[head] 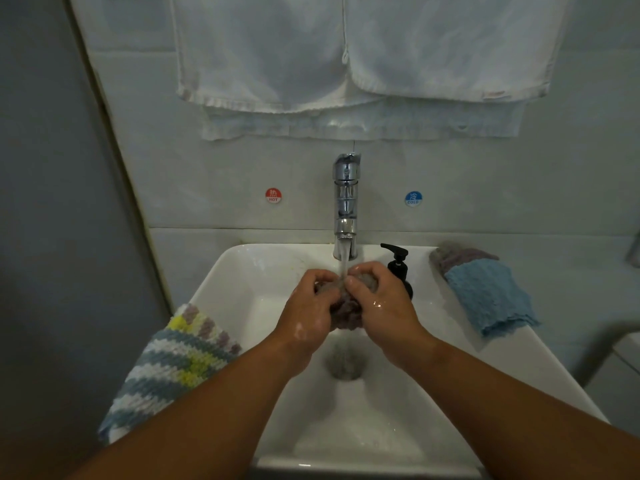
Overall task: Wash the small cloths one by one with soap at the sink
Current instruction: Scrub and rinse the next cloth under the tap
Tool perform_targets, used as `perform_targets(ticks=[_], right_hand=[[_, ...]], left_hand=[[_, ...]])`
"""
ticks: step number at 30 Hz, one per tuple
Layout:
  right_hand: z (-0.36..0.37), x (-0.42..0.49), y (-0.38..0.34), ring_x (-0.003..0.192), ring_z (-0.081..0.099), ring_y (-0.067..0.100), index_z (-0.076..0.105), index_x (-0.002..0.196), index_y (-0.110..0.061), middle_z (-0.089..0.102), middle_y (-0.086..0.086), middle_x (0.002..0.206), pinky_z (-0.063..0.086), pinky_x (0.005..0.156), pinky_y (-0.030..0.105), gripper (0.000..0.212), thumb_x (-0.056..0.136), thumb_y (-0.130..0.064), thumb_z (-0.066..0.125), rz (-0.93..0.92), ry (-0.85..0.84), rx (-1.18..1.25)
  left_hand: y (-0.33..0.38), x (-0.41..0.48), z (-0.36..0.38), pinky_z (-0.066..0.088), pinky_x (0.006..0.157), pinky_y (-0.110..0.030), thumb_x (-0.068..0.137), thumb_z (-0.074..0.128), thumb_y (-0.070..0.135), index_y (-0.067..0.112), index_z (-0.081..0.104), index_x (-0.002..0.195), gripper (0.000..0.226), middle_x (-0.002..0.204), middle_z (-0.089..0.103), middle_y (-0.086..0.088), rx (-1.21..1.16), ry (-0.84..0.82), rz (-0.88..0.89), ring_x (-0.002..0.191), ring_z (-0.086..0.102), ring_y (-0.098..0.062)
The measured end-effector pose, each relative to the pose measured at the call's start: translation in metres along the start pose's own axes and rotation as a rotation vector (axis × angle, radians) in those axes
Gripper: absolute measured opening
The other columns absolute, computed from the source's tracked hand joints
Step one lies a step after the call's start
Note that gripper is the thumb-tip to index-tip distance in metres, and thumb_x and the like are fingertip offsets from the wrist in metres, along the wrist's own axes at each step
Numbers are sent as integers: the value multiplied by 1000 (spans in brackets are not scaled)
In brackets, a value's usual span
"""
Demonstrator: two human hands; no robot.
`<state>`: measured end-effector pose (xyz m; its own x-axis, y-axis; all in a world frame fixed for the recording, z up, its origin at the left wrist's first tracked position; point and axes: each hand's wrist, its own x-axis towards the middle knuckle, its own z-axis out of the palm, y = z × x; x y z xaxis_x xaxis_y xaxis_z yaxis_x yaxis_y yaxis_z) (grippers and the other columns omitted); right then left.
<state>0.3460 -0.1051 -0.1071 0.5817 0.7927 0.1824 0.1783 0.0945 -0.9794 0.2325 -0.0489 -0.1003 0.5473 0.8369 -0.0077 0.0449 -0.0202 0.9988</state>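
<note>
Left hand [308, 306]: curled round the left side of a wadded cloth [346, 315], greyish purple, fingers hooked over the top, wet shine on the back. Right hand [381, 303]: same deal from the other side, thumb and fingers clamped on the wad, also dripping wet. Cloth squeezed between the two, held up over the middle of the sink [239, 285], right under the tap [346, 199]. Water [343, 265] running, landing on top of the wad about where the fingertips meet, then on down to the drain [346, 367] straight below. Black soap pump [398, 263] on the back rim, just right of the tap, bottom half hidden behind the right hand. Off on the right ledge: blue cloth [488, 296], folded, lying on a purple cloth [460, 254] that pokes out behind it. Over the left rim: striped cloth [176, 358], knitted, blue, white and yellow with a bit of purple, draped half off the edge. On the wall, red HOT sticker [273, 195] left of the tap, blue COLD sticker [413, 198] right of it. Higher up, white towels [270, 57] hanging, pretty dim up there.
</note>
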Motion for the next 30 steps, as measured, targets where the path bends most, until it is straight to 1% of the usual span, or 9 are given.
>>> perform_targets(ticks=[2, 4, 8, 13, 16, 20, 25, 28, 30], right_hand=[[-2, 0, -2, 93, 69, 22, 61, 105, -25, 67, 10, 106, 57, 61, 22, 15, 99, -10, 60, 4, -37, 64], [-4, 2, -3, 99, 68, 21, 61, 113, -27, 67, 7, 109, 58, 70, 23, 25, 97, -7, 60, 7, -62, 102], [-4, 3, -6, 104, 66, 26, 59, 118, -30, 66, 9, 113, 58, 82, 32, 41, 90, 0, 57, 48, -87, 87], [-3, 8, -22, 99, 72, 28, 62, 114, -24, 72, 11, 109, 59, 91, 49, 18, 98, -19, 58, 147, -155, 92], [-8, 8, -30, 98, 72, 24, 58, 115, -31, 70, 4, 112, 62, 82, 41, 15, 104, -38, 53, 270, -266, 66], [-5, 9, -30, 92, 74, 24, 64, 118, -27, 74, 6, 107, 58, 63, 31, 18, 101, -25, 58, 280, -239, 100], [0, 17, -26, 86, 73, 21, 71, 103, -25, 76, 3, 93, 55, 60, 25, 11, 99, -24, 61, 123, -35, 10], [1, 18, -23, 84, 73, 16, 72, 102, -23, 75, -1, 88, 58, 65, 24, 14, 99, -31, 62, 37, 22, -83], [1, 18, -21, 84, 72, 12, 70, 104, -24, 74, -3, 90, 56, 67, 21, 15, 100, -33, 60, 14, 38, -136]], left_hand=[[1, 0, 0, 61, 77, -44, 101, 53, 15, 19, 60, 116, 16, 106, 71, -14, -53, -31, -18, 88, 71, -26], [3, -3, 1, 60, 85, -51, 103, 51, 24, 22, 64, 115, 18, 106, 73, -12, -84, -35, -31, 95, 72, -30], [7, -5, 3, 63, 82, -51, 107, 46, 34, 25, 62, 119, 22, 107, 73, -8, -123, -19, -102, 95, 73, -32], [20, 1, 1, 64, 78, -40, 101, 57, 15, 25, 60, 120, 21, 105, 71, -6, -113, 31, -51, 92, 73, -27], [27, 5, -2, 62, 85, -42, 93, 59, -2, 29, 63, 113, 37, 112, 68, -6, -116, 80, 9, 101, 68, -27], [31, 7, 0, 58, 69, -31, 77, 59, -13, 30, 66, 108, 54, 113, 69, -9, -129, 87, 83, 102, 67, -28], [24, 13, 10, 63, 73, -36, 92, 58, 7, 32, 56, 130, 45, 118, 67, -7, -173, 104, 39, 99, 70, -27], [18, 15, 13, 63, 70, -34, 104, 51, 26, 27, 58, 128, 25, 116, 69, -7, -76, 62, -9, 98, 71, -26], [12, 17, 15, 60, 65, -30, 107, 46, 37, 24, 57, 125, 25, 114, 68, -7, 46, 41, 9, 94, 71, -25]])
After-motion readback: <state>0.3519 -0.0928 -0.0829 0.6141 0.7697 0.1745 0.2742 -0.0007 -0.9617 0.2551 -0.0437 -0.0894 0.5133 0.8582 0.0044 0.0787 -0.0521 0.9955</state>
